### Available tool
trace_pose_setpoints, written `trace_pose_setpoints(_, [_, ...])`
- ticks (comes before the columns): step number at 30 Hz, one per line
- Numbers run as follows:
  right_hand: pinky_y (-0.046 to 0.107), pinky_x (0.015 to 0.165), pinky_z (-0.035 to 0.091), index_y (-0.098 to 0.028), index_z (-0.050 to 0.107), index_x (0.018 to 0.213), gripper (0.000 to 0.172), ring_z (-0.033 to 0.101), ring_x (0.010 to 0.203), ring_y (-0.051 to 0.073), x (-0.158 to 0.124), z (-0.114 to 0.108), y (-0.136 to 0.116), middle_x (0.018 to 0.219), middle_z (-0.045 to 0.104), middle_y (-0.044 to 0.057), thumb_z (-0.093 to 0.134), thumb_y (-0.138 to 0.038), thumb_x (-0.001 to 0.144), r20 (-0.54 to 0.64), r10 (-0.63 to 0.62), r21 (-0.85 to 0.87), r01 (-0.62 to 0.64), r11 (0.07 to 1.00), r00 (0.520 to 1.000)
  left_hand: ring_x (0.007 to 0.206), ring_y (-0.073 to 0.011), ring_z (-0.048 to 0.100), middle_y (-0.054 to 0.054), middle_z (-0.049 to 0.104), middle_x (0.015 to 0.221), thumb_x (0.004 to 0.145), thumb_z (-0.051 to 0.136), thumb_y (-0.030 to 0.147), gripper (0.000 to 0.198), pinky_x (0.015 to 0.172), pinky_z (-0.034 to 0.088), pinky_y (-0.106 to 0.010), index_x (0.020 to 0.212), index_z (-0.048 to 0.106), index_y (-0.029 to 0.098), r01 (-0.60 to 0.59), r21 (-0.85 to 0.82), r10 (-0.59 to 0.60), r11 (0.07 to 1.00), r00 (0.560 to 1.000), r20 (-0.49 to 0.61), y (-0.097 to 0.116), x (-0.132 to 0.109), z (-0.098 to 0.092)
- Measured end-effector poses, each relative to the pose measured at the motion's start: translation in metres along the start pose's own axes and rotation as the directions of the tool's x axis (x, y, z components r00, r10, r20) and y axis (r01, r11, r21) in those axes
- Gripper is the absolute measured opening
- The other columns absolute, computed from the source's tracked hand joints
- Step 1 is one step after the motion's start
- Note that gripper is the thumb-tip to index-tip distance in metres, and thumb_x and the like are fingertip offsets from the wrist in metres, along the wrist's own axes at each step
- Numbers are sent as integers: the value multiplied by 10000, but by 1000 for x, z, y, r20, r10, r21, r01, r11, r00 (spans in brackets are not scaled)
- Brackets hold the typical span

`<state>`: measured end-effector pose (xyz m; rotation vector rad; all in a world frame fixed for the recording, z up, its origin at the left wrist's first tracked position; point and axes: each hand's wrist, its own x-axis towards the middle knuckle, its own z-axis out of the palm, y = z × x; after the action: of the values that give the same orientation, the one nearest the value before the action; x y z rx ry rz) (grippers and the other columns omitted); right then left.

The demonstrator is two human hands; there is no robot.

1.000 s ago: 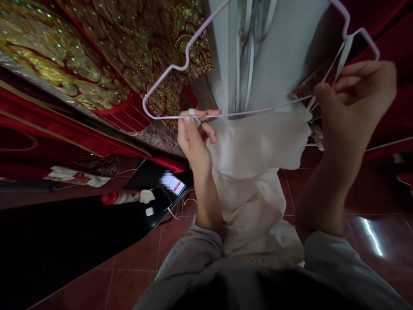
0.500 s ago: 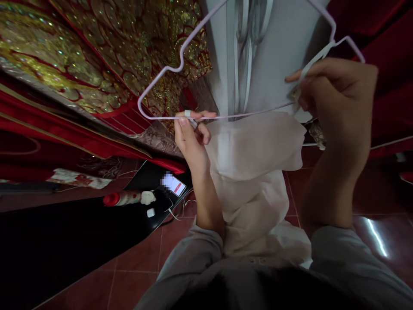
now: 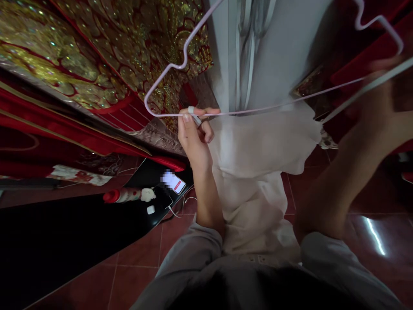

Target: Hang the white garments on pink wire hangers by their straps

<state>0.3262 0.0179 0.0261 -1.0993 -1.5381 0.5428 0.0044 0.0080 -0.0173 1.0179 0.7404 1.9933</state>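
Observation:
A thin pale-pink hanger (image 3: 167, 115) spans the upper view, its bottom bar running across it. My left hand (image 3: 196, 140) is closed around the left part of that bar, with white bands on its fingers. Below hangs a cream, thin-fabric garment (image 3: 261, 142), its folds falling between my forearms. A white strap (image 3: 355, 98) stretches tautly from the garment's right corner up past my right hand (image 3: 383, 107). Motion smears that hand near the hanger's right end, so its fingers and grip on the strap are unclear.
Gold-sequined red garments (image 3: 106, 56) hang at left, with red cloth (image 3: 364, 90) at right. A grey-white panel (image 3: 284, 51) stands behind the hanger. On a black table (image 3: 80, 241) lie a lit phone (image 3: 176, 183), a red-capped bottle (image 3: 124, 195) and a small white case (image 3: 150, 209).
My right hand has swept right and slightly down, and the strap now stretches toward the right edge. The hanger's right end moved right too. My left hand has barely shifted.

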Motion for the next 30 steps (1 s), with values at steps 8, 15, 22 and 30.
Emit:
trace_pose_setpoints(8, [355, 763, 610, -325, 729, 1194, 325, 650, 1096, 220, -33, 108, -33, 1136, 643, 56, 711, -498, 920, 42, -102, -103, 106, 989, 994, 409, -87, 384, -69, 803, 956, 1073, 556, 361, 217, 400, 230, -289, 969, 680, 217, -45, 95, 46, 994, 999, -6, 8, -1, -9])
trace_pose_setpoints(15, [317, 669, 530, -337, 725, 1182, 281, 596, 1156, 244, -42, 114, -17, 1161, 630, 87, 694, -449, 927, 13, -185, -116, 186, 976, 983, 808, -139, 719, -7, 761, 1262, 1010, 577, 226, 163, 597, 529, -259, 1136, 677, 249, -288, 344, 390, 894, 878, -278, 8, 30, -71])
trace_pose_setpoints(22, [326, 687, 552, -343, 704, 1190, 301, 589, 1084, 224, -42, 115, -16, 1148, 596, 79, 693, -450, 909, -11, -193, -174, 188, 967, 981, 1192, -308, 710, -51, 744, 1162, 843, 891, 534, 494, 1132, 559, -511, 1188, 703, 234, -392, 433, 329, 812, 919, 216, 58, 58, -55])
trace_pose_setpoints(30, [336, 637, 523, -348, 625, 1191, 301, 589, 1091, 245, -52, 128, -18, 1249, 581, 91, 633, -418, 899, -47, -109, -258, 93, 962, 993, 1184, -324, 704, -15, 754, 1011, 923, 771, 42, 217, 1057, 605, -489, 1012, 660, 207, 365, 442, -236, 819, 917, -321, 108, 79, -20])
